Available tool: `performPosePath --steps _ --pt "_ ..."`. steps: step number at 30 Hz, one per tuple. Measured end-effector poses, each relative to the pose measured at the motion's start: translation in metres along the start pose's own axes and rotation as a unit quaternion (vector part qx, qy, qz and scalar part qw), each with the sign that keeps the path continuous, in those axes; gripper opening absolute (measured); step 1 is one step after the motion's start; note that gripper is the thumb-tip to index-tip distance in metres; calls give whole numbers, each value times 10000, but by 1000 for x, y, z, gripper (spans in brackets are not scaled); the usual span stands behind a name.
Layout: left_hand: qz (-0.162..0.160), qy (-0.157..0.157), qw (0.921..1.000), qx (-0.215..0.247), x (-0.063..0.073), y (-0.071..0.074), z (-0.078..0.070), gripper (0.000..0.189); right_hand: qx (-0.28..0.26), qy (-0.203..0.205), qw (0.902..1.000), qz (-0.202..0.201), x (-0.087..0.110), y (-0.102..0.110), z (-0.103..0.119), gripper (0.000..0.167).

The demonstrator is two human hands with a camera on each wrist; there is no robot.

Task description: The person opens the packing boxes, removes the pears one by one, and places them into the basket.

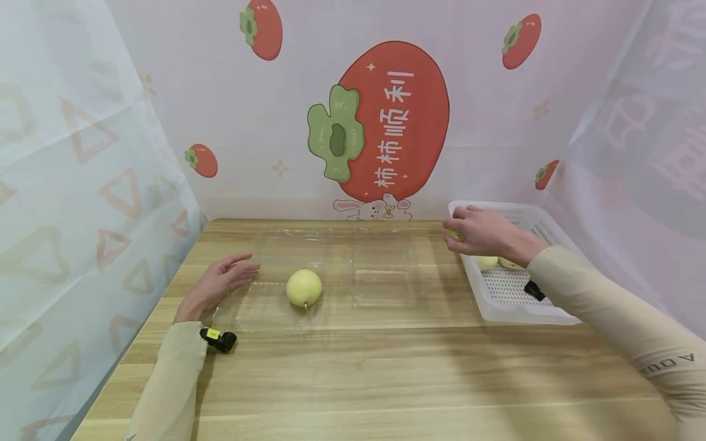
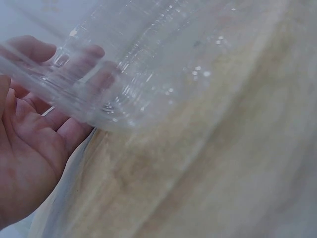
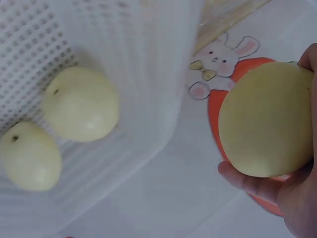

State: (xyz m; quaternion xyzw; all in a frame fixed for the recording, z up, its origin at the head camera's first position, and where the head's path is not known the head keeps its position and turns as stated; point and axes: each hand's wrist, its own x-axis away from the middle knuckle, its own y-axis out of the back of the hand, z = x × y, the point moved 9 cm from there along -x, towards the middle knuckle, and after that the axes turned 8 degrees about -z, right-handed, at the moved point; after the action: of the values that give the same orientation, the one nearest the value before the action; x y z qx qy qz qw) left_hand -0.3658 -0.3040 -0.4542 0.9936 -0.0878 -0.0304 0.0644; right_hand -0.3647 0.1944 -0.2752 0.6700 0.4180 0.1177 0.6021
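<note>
A pale yellow pear is gripped in my right hand, up beside the left rim of the white basket. Two more pears lie inside that basket. On the left, my left hand rests at the side of a clear plastic container, its fingers loosely extended. Those fingers show through the plastic wall in the left wrist view. Another pear sits in this container, stem toward me.
A second clear plastic container stands between the first one and the basket. The wooden table ends at a printed backdrop, with hanging sheets at both sides. A black wrist camera sits on my left sleeve.
</note>
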Motion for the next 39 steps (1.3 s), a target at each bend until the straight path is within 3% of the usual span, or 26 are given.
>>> performPosePath --steps 8,28,32,39 --pt "-37 32 10000 19 -1 1 -1 62 217 -297 9980 521 34 -13 -30 30" --pt "-44 83 9999 -91 0 1 0 60 16 -965 9919 822 91 -27 -90 26" --pt "-52 110 9998 -134 2 1 1 61 -124 -1191 9875 1029 101 -35 -100 21" --pt "-36 98 9998 -148 1 1 -2 60 -308 -1569 9794 1231 116 -47 -115 31"
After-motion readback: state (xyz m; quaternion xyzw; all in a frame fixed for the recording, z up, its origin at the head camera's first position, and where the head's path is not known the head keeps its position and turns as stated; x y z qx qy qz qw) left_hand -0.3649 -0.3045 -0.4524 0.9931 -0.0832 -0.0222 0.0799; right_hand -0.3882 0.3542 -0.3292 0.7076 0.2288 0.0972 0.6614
